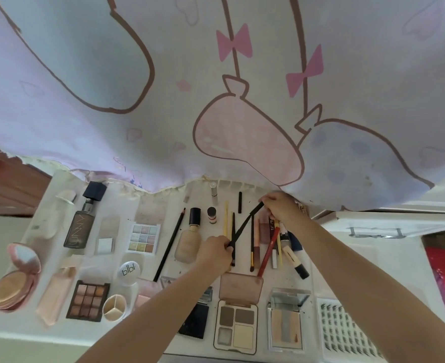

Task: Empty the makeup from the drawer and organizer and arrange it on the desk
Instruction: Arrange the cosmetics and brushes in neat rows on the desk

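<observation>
Both hands are on one thing right now: a long, thin black pencil (246, 224) held slantwise just above the middle of the tabletop (307, 281). The left hand (214, 254) pinches its lower end, fingers curled tight around it, while the right hand (281, 208) grips the upper end, up near the hem of the printed cloth (216, 87) that fills the top of the frame.

It looks light and stiff, a slim stick that should not bend, but narrow and smooth enough to roll or slip, so a pinch at each end seems sensible. The tip is likely brittle; better to hold the barrel.

Under the right hand, a red pencil (268, 254) and a few slim tubes lean across each other in a loose cluster, easy to knock. To the left stands a row of laid-out pieces: a foundation bottle (188, 242), another black pencil (169, 246), a pastel eyeshadow palette (143, 238), a dark glass bottle (81, 224).

Lower in the frame lie a brown eyeshadow palette (88, 301), an open brow palette (235, 324) and a tray of lashes (344, 328). Glass bottles and hinged compacts need gentler setting down.
</observation>
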`<state>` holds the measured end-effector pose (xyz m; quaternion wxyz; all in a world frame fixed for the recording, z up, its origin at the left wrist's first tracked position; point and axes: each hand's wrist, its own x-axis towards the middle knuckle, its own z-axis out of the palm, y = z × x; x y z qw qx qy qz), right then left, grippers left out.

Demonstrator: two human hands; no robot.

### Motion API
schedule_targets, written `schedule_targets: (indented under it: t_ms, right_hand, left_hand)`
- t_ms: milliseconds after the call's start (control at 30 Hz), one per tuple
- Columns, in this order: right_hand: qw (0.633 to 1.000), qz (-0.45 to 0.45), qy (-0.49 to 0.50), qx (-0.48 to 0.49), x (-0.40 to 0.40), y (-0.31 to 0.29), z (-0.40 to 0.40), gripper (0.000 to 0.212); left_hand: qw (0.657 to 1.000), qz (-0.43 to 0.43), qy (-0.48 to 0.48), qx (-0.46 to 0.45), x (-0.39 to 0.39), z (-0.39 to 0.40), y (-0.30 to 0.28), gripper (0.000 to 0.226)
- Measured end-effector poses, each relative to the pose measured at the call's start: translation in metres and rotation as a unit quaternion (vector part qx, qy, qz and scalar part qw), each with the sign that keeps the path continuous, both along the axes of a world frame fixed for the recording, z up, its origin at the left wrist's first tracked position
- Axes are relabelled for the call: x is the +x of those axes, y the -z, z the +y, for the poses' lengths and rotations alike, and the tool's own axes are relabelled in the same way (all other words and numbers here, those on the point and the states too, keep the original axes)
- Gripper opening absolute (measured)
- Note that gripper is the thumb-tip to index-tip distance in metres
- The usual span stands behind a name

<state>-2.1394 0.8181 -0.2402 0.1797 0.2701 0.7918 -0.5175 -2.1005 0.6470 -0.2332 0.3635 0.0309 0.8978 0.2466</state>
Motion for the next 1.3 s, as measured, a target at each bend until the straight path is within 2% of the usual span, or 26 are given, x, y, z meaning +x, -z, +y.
schedule_targets:
  t_ms: [233, 433, 600, 700, 867, 933, 1000, 1067, 1133, 1200, 1300]
  right_hand:
    - [0.994, -0.033, -0.098, 0.046, -0.014, 0.009, 0.001, 0.030]
    - [0.981, -0.054, -0.160, 0.097, -0.033, 0.016, -0.003, 0.036]
    - [0.970, -0.051, -0.198, 0.129, -0.044, 0.022, -0.011, 0.045]
    - [0.966, -0.046, -0.212, 0.141, -0.047, 0.021, -0.014, 0.044]
    - [0.962, -0.032, -0.228, 0.149, -0.042, 0.023, -0.012, 0.028]
    - [0.949, -0.028, -0.257, 0.180, -0.033, 0.020, -0.011, 0.029]
    - [0.939, -0.009, -0.267, 0.218, -0.023, 0.016, -0.009, 0.013]
    - [0.925, 0.019, -0.274, 0.262, -0.013, 0.013, -0.006, 0.024]
    - [0.901, 0.045, -0.310, 0.300, -0.002, 0.008, -0.006, 0.024]
    - [0.869, 0.065, -0.362, 0.332, 0.009, 0.009, -0.005, 0.023]
    - [0.799, 0.103, -0.460, 0.374, 0.026, 0.012, -0.004, 0.024]
  left_hand:
    - [1.000, -0.016, -0.005, 0.008, -0.006, 0.009, 0.005, 0.027]
    - [0.999, -0.026, 0.008, -0.032, -0.011, 0.026, 0.008, 0.025]
    - [0.997, -0.042, -0.001, -0.066, -0.012, 0.042, 0.010, 0.007]
    - [0.996, -0.042, 0.007, -0.082, -0.011, 0.046, 0.009, 0.017]
    - [0.993, -0.030, 0.038, -0.107, -0.008, 0.044, 0.010, 0.016]
    - [0.992, -0.015, 0.049, -0.116, -0.007, 0.039, 0.009, 0.018]
    - [0.991, 0.002, 0.064, -0.120, -0.008, 0.032, 0.008, 0.018]
    - [0.988, 0.019, 0.085, -0.126, -0.010, 0.024, 0.007, 0.018]
    - [0.984, 0.036, 0.104, -0.139, -0.011, 0.015, 0.004, 0.019]
    - [0.980, 0.054, 0.119, -0.153, -0.011, 0.009, 0.002, 0.020]
    - [0.975, 0.071, 0.135, -0.163, -0.012, 0.000, -0.001, 0.025]
